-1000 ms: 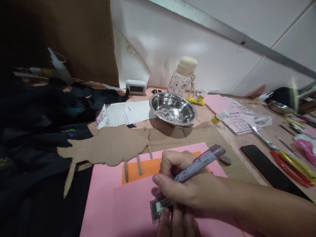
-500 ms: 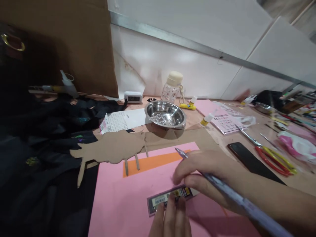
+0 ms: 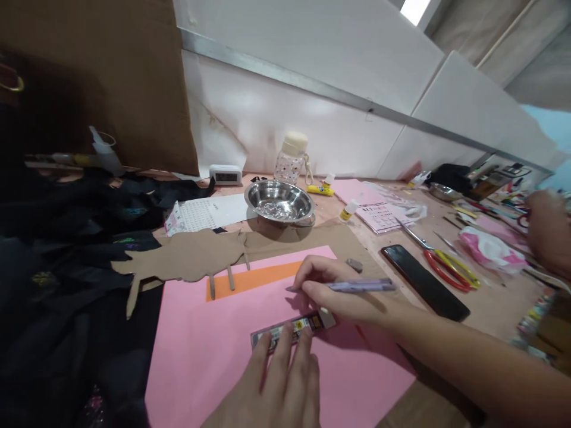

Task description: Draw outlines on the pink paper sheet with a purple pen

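Observation:
My right hand (image 3: 332,288) pinches a slim purple mechanical pencil (image 3: 368,286), its tip low over the pink sheet (image 3: 196,362). The fingers of my left hand (image 3: 281,380) are stretched out and rest flat on a small flat plastic case with a printed label (image 3: 317,321), pressing it to the pink sheet. An orange strip (image 3: 256,278) lies along the sheet's upper part. A brown cardboard cutout (image 3: 182,255) with thin legs overlaps the strip and the sheet's top left edge.
Behind stand a steel bowl (image 3: 281,202), a bottle (image 3: 292,157) and a small digital clock (image 3: 225,175). On the right lie a black phone (image 3: 423,282) and red-yellow scissors (image 3: 450,270). Black cloth (image 3: 80,333) covers the left side. Another person's hand (image 3: 551,229) shows at far right.
My right hand has turned the pencil from pointing up and away to a writing grip, tip down toward the pink sheet. My left hand stays on the case. The view has shifted right.

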{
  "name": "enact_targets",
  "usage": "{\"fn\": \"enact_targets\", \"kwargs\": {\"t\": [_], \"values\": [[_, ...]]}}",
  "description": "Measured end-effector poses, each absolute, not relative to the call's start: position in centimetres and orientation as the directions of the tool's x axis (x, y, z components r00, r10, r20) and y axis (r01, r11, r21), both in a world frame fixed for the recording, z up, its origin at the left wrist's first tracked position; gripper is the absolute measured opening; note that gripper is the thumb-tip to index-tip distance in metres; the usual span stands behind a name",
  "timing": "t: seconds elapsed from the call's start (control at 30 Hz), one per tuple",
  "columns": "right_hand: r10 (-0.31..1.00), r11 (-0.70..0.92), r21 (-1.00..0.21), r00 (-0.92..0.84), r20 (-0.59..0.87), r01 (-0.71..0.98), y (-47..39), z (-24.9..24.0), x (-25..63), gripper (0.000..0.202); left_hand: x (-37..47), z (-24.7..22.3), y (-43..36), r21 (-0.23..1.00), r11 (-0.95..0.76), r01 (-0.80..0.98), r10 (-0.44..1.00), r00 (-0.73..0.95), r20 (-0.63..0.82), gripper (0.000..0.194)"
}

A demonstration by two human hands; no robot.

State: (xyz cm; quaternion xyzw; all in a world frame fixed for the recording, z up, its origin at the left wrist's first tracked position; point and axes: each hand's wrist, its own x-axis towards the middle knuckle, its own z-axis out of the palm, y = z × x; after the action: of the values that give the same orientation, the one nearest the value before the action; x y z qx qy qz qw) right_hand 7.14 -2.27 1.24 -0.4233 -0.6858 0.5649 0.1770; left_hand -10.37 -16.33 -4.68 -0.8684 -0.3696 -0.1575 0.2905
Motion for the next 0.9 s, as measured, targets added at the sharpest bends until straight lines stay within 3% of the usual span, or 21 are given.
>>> {"fn": "enact_targets", "kwargs": {"t": [0.13,0.27,0.47,0.7,0.9], "values": [[0.815,0.035,-0.94,-0.554,-0.17,0.34,-1.5,-0.2,6.7,0.037,-10.3,-4.4,-16.5,-0.364,-0.577,0.731,0.551,0.678,0.486,0.033],[0.807,0.091,-0.937,-0.576,-0.13,0.338,-1.4,-0.9,7.2,0.045,-10.4,-4.5,-16.4,-0.39,-0.586,0.71,0.542,0.701,0.462,0.033],[0.81,0.143,-0.92,-0.578,-0.103,0.364,-1.4,-1.2,6.9,0.043,-10.2,-4.5,-16.1,-0.41,-0.58,0.704,0.523,0.708,0.474,0.03],[0.811,0.013,-0.959,-0.564,-0.155,0.283,-1.8,-1.7,6.8,0.046,-10.2,-4.5,-16.3,-0.405,-0.57,0.715,0.544,0.698,0.466,0.033],[0.826,0.149,-0.917,-0.556,-0.091,0.371,-1.6,-1.4,6.8,0.045,-10.2,-4.6,-16.2,-0.406,-0.578,0.707,0.531,0.705,0.471,0.035]]}}
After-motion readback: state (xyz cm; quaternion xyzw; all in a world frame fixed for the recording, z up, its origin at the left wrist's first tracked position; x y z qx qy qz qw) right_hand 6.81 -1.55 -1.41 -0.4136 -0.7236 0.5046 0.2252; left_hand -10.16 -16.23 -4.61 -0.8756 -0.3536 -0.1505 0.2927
